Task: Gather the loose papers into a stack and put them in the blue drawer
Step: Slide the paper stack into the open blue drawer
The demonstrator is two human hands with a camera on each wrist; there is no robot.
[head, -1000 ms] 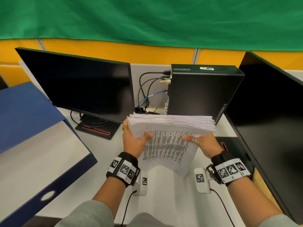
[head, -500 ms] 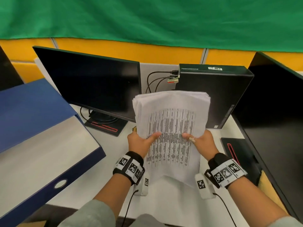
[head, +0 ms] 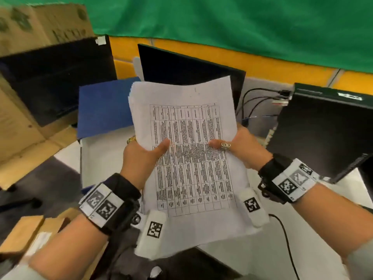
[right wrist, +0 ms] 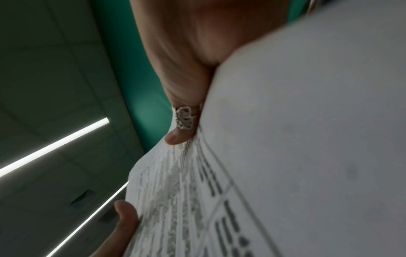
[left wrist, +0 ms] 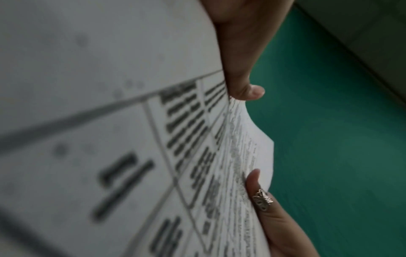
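Observation:
A thick stack of white papers (head: 189, 138) with a printed table on the top sheet is held up off the desk, its face tilted toward me. My left hand (head: 141, 156) grips its left edge with the thumb across the top sheet. On the right edge, my right hand (head: 240, 150) grips the same way. The left wrist view shows the papers (left wrist: 110, 139) close up, and the right wrist view shows them (right wrist: 307, 139) as well. The blue drawer (head: 105, 106), a blue box with a white inside, lies open behind and to the left of the stack.
A black monitor (head: 191, 71) stands behind the papers and a black computer tower (head: 323, 128) with cables (head: 254, 102) at the right. At the left are another dark screen (head: 56, 77) and cardboard boxes (head: 40, 23). Beyond the white desk's (head: 314, 229) near-left edge lies dark floor.
The stack went from standing edge-up to lying back with its face toward me, and both hands carried it left toward the blue drawer. My view swung left.

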